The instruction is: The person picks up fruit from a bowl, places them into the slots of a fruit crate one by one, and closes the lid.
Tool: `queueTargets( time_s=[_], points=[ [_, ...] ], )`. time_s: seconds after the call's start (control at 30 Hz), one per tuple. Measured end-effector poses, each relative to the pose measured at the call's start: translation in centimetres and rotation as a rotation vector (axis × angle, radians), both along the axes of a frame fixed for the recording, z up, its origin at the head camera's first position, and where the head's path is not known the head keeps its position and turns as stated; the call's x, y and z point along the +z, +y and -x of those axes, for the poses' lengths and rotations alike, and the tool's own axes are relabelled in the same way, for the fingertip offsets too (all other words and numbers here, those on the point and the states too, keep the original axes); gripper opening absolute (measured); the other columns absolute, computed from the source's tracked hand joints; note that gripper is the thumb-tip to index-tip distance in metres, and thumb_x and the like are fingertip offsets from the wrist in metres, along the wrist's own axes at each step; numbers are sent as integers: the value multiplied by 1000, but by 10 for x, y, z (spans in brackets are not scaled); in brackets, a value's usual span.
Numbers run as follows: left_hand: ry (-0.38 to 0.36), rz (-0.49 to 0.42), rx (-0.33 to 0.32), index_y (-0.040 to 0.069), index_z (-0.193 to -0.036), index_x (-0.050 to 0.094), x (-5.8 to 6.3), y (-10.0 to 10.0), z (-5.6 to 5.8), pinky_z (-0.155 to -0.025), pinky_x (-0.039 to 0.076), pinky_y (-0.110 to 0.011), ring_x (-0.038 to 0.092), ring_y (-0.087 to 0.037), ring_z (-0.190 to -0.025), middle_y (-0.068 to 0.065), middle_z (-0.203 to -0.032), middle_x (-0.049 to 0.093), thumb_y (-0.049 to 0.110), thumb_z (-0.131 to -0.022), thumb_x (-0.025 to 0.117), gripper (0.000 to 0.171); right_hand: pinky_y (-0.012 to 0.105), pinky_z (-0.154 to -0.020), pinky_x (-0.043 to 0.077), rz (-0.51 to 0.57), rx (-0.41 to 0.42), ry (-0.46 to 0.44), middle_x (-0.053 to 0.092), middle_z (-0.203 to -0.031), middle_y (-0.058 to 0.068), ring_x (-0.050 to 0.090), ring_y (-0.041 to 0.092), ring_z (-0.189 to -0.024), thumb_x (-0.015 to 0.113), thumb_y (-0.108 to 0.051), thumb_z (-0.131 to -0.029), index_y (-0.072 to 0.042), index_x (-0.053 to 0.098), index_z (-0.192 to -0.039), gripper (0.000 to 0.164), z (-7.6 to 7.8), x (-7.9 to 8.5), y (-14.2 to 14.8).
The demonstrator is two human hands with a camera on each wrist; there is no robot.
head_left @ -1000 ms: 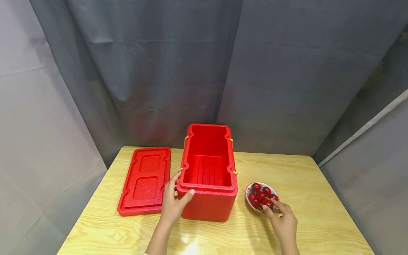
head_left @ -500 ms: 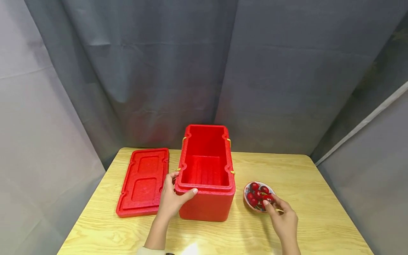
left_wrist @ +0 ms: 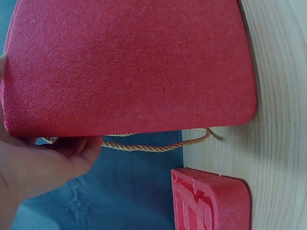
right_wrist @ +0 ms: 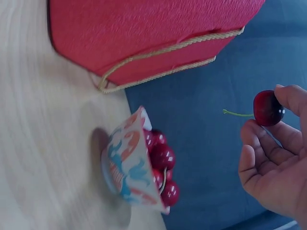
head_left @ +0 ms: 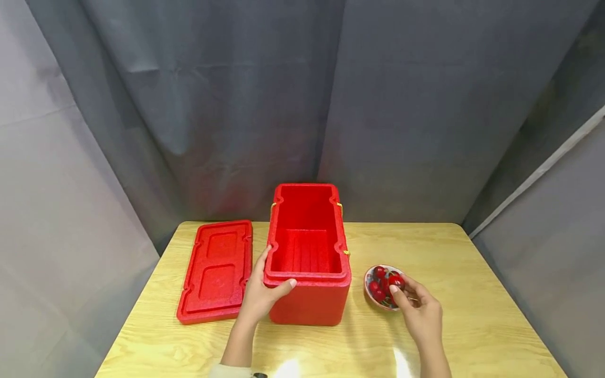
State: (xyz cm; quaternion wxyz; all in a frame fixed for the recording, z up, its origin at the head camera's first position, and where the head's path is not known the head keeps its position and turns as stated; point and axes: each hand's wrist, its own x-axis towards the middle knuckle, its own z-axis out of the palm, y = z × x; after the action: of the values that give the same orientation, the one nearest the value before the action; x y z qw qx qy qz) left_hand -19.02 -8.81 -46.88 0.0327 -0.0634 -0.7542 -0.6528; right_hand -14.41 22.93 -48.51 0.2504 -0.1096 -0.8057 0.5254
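Observation:
My right hand (head_left: 419, 311) pinches a dark red cherry (right_wrist: 267, 108) between thumb and fingertips, its green stem hanging down. In the right wrist view the cherry is raised above a patterned bowl (right_wrist: 129, 160), which holds several more cherries (right_wrist: 162, 157). My left hand (head_left: 259, 295) grips the near left corner of a red foam box (head_left: 309, 304), thumb over the front rim and fingers along the left side. The box stands without its lid, and its visible floor is bare. Yellow rope (right_wrist: 144, 56) runs along its sides.
A red lid (head_left: 217, 273) with two recessed panels lies on the wooden table (head_left: 454, 294), left of the box. Grey curtains (head_left: 402, 115) hang behind the table and at both sides.
My right hand has lifted the cherry up from among the others in the bowl. My left hand keeps its place at the box corner. The head view has shifted slightly.

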Motion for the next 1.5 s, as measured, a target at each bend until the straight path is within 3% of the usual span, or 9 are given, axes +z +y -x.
queueTargets(
  time_s=[0.2,0.33,0.5,0.67,0.9,1.0,1.3,1.5],
  points=[
    [-20,36,9,33,-145,27,3,2,-4,-82,49,-41,44,-30,-117,-3,-139,38,29,-69,82,93,15,-64,48,106,75,61,65,-96,12,59,7,-78,71,-4,-82,0,64,-113,32,-3,12,-13],
    [-15,32,8,33,-144,29,8,3,-4,-79,50,-39,48,-29,-113,0,-135,42,29,-67,83,94,16,-68,48,147,141,60,64,-100,11,59,9,-83,71,-6,-82,-1,63,-116,35,-1,25,-22],
    [-15,27,-10,34,-143,30,8,4,-2,-79,51,-36,49,-25,-111,1,-134,42,29,-66,84,94,17,-73,48,131,200,26,64,-102,10,59,11,-86,72,-10,-82,-3,62,-118,38,5,45,-26],
    [-40,44,-28,34,-145,27,8,4,-5,-80,50,-39,44,-28,-117,-5,-141,35,28,-69,82,93,16,-76,46,86,245,-14,64,-105,11,59,10,-88,71,-16,-83,-3,61,-119,39,11,65,-26],
    [-42,42,-53,21,-147,25,36,5,-18,-84,48,-42,41,-31,-121,-8,-144,31,22,-74,78,91,20,-78,45,23,288,-89,64,-106,8,59,13,-91,68,-29,-86,-9,61,-122,42,19,89,-26],
    [-35,42,-59,19,-147,26,41,5,-20,-84,48,-42,39,-32,-122,-8,-144,30,22,-74,77,89,22,-77,48,15,315,-97,64,-106,8,59,17,-92,69,-31,-85,-9,61,-122,44,24,98,-27],
    [-58,43,-53,21,-148,25,42,4,-18,-85,47,-43,37,-33,-124,-7,-145,29,23,-74,78,91,23,-77,49,78,391,-139,62,-109,13,60,21,-92,71,-28,-84,-5,57,-124,48,39,117,-39],
    [-45,50,-52,20,-147,25,41,0,-17,-88,45,-46,34,-33,-126,-6,-146,29,24,-75,78,90,31,-79,51,101,460,-177,62,-110,12,61,23,-93,72,-24,-83,-6,57,-124,48,52,124,-53]
  ],
)
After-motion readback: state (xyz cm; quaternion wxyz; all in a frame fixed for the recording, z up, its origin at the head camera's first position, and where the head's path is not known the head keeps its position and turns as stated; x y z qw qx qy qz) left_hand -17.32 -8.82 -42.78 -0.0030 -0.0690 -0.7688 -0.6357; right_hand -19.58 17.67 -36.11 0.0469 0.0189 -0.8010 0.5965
